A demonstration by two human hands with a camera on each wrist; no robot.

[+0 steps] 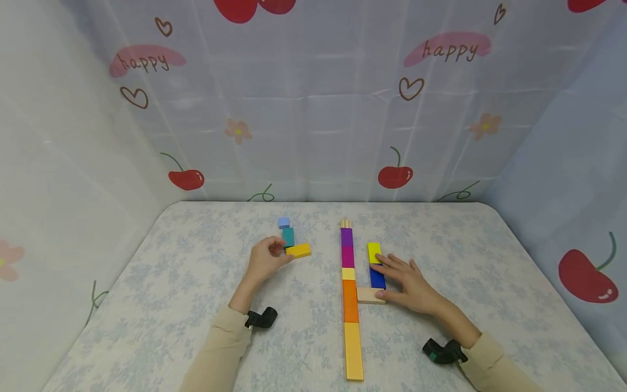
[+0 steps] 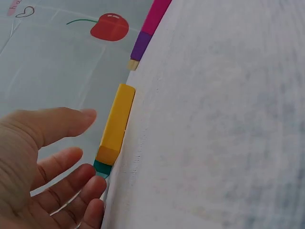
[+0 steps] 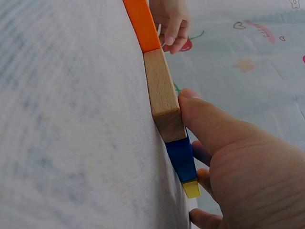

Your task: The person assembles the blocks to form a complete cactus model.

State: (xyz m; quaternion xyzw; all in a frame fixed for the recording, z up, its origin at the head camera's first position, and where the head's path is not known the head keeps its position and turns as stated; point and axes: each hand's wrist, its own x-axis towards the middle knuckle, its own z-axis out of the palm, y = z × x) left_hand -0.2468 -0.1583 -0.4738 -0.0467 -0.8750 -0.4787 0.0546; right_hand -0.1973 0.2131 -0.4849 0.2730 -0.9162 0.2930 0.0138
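Note:
My left hand is beside a golden-yellow block, its fingers loosely bent. In the left wrist view the thumb stands apart from that block, and the fingertips are close to a teal block; whether they touch it I cannot tell. Beyond the teal block lies a light blue cube. My right hand is spread over a short column, its fingers extended across a bright yellow block and a dark blue block. Its thumb rests at the end of a plain wooden block.
Left of the right hand runs a long straight row: small pale sticks, a purple block, a magenta block, a pale yellow block, an orange block and a tan block. A printed curtain stands behind the table.

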